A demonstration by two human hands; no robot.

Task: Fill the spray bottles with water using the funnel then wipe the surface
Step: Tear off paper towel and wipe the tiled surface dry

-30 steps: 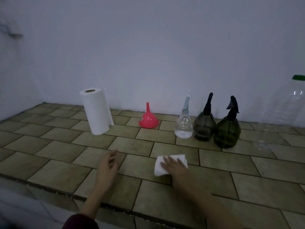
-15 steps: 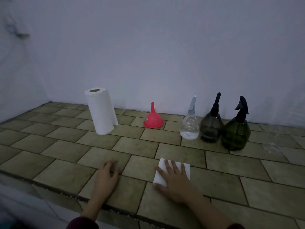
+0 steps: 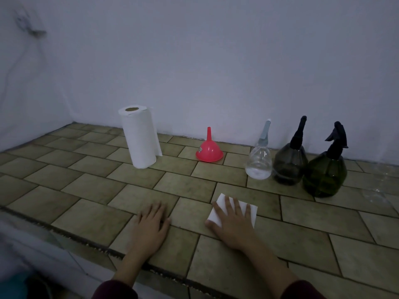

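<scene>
Three spray bottles stand in a row near the back wall: a clear one (image 3: 258,162), a dark grey one (image 3: 290,164) and a green one (image 3: 325,174). A red funnel (image 3: 209,151) sits upside down to their left. My right hand (image 3: 234,223) lies flat, fingers spread, pressing a folded white paper towel (image 3: 248,209) onto the tiled counter (image 3: 108,190). My left hand (image 3: 152,225) rests flat on the tiles beside it, holding nothing.
A paper towel roll (image 3: 139,138) stands upright at the back left. A faint clear plastic bottle base (image 3: 380,188) shows at the right edge. The counter's front edge runs below my wrists, and a white wall closes the back and left.
My right hand has drawn the paper towel toward me across the tiles. My left hand has settled flat on the counter. The camera has shifted left, so the large clear bottle is mostly out of view.
</scene>
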